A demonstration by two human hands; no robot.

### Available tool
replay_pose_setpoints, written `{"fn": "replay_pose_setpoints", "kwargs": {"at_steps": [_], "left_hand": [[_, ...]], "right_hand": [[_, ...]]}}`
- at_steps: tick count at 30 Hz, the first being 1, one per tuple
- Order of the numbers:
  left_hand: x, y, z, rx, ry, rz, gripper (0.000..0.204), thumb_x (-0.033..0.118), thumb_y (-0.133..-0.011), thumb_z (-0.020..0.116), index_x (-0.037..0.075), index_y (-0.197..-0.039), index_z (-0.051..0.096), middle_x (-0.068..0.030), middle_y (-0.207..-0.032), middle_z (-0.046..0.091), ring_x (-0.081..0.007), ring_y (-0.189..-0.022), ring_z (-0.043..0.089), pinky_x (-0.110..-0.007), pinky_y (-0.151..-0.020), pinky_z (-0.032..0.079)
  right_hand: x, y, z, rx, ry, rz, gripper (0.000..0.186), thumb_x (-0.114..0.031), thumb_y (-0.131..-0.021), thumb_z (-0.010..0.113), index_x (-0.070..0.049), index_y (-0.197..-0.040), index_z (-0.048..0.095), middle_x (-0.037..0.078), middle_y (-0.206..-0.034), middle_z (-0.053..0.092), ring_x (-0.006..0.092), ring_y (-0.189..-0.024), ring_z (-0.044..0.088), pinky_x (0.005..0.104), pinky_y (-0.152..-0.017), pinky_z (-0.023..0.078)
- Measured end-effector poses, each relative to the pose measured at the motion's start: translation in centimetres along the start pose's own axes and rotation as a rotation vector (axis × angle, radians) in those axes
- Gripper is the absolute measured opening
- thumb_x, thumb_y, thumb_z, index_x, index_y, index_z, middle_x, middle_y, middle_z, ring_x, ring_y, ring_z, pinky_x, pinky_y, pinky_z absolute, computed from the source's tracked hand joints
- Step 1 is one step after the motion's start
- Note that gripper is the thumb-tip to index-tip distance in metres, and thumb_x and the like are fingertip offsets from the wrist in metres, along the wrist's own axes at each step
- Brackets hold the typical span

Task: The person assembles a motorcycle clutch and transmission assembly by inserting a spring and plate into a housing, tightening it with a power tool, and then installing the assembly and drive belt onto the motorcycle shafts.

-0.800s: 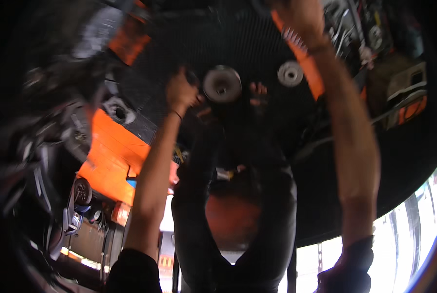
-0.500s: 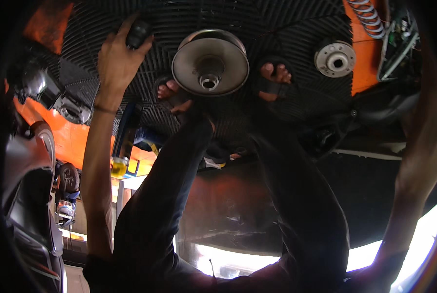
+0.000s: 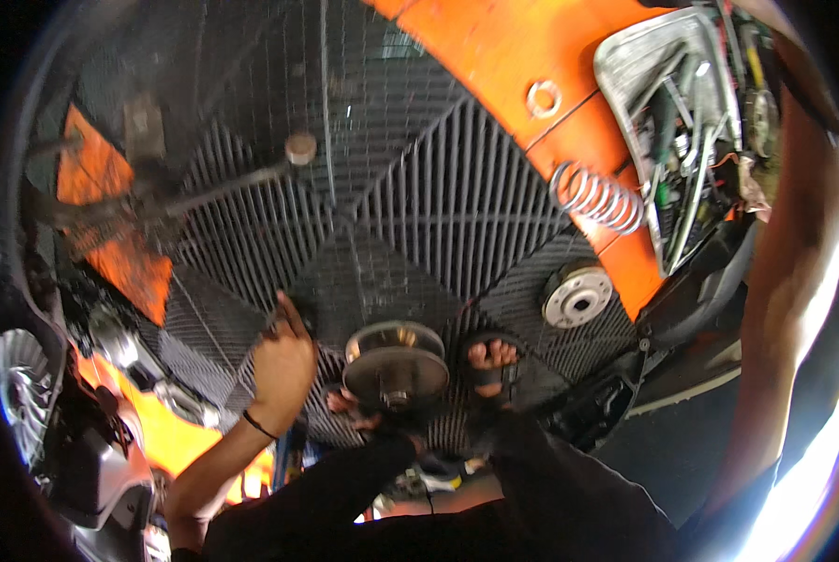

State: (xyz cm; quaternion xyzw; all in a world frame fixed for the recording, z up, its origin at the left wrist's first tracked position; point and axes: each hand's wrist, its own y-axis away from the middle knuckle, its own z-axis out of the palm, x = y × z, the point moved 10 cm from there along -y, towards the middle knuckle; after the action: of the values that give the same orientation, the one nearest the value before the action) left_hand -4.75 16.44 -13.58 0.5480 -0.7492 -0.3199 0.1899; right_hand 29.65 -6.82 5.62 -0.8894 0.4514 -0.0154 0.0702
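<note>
My left hand [image 3: 283,370], a dark band round its wrist, is low over the ribbed black mat [image 3: 410,197]. Its fingers are closed about a small black round part [image 3: 301,315], mostly hidden and blurred; the index finger stretches forward. Just right of that hand, a metal pulley [image 3: 396,370] with two wide discs and a central hub stands between my feet. My right forearm [image 3: 794,262] rises along the right side. At the upper right rim my right hand [image 3: 773,21] shows only in part, with its fingers hidden, near a tool tray [image 3: 616,70].
A round metal flange [image 3: 579,296] lies on the mat's right part. A coil spring [image 3: 599,199] and a pale ring [image 3: 544,98] lie by the orange floor [image 3: 475,47]. Metal tools fill the tray. Dark motorcycle parts [image 3: 96,468] crowd the left; a metal stand [image 3: 222,187] reaches over the mat.
The view has tilted up, bringing the tray, ring and more mat into sight. My left hand keeps the black part and is now closer to the pulley. My right arm stays raised.
</note>
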Motion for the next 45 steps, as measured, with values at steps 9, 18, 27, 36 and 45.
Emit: {"fn": "replay_pose_setpoints", "kwargs": {"at_steps": [9, 18, 27, 36, 45], "left_hand": [[1.6, -2.2, -3.6, 0.052, 0.017, 0.025, 0.060, 0.019, -0.083, 0.070, -0.018, -0.125, 0.051, -0.0231, -0.101, 0.064, -0.0275, -0.081, 0.070, -0.030, -0.067, 0.060], [1.1, 2.0, -7.1, 0.164, 0.280, 0.119, 0.070, 0.029, -0.084, 0.073, -0.005, -0.137, 0.044, -0.0311, -0.113, 0.060, -0.0429, -0.091, 0.068, -0.045, -0.077, 0.058], [-3.9, 5.6, -5.1, 0.277, 0.559, 0.137, 0.078, 0.027, -0.081, 0.075, 0.004, -0.145, 0.037, -0.0301, -0.121, 0.058, -0.0449, -0.109, 0.060, -0.050, -0.095, 0.049], [-4.1, 3.7, -1.7, 0.251, 0.697, 0.072, 0.074, 0.023, -0.081, 0.075, -0.005, -0.138, 0.037, -0.0283, -0.094, 0.068, -0.0488, -0.090, 0.065, -0.050, -0.082, 0.054], [3.9, 6.2, 7.2, -0.478, 0.957, 0.086, 0.053, 0.041, -0.100, 0.052, -0.006, -0.082, 0.068, -0.0126, -0.069, 0.069, -0.0230, -0.062, 0.067, -0.037, -0.067, 0.055]], "right_hand": [[8.5, -10.7, -3.4, -0.351, -0.355, 0.004, 0.103, -0.067, -0.074, 0.074, 0.000, -0.146, 0.042, 0.022, -0.138, 0.055, 0.0365, -0.127, 0.053, 0.0461, -0.104, 0.044], [8.5, -7.4, -3.0, -0.045, -0.048, 0.094, 0.065, -0.056, -0.093, 0.056, -0.001, -0.128, 0.051, 0.029, -0.107, 0.066, 0.0476, -0.097, 0.065, 0.0520, -0.082, 0.052], [-5.0, 7.6, -0.1, -0.089, 0.053, -0.359, 0.067, -0.033, -0.087, 0.068, -0.012, -0.145, 0.044, 0.023, -0.136, 0.051, 0.0431, -0.121, 0.052, 0.0504, -0.103, 0.043], [-2.8, 22.0, 9.5, -0.585, 0.119, -0.242, 0.040, -0.019, -0.076, 0.077, -0.001, -0.108, 0.061, 0.020, -0.127, 0.054, 0.0371, -0.102, 0.063, 0.0428, -0.089, 0.052], [-21.8, 25.2, -6.1, -0.274, -0.596, -0.362, 0.025, -0.008, -0.069, 0.077, -0.002, -0.088, 0.062, 0.022, -0.129, 0.056, 0.0354, -0.106, 0.064, 0.0402, -0.083, 0.057]]}}
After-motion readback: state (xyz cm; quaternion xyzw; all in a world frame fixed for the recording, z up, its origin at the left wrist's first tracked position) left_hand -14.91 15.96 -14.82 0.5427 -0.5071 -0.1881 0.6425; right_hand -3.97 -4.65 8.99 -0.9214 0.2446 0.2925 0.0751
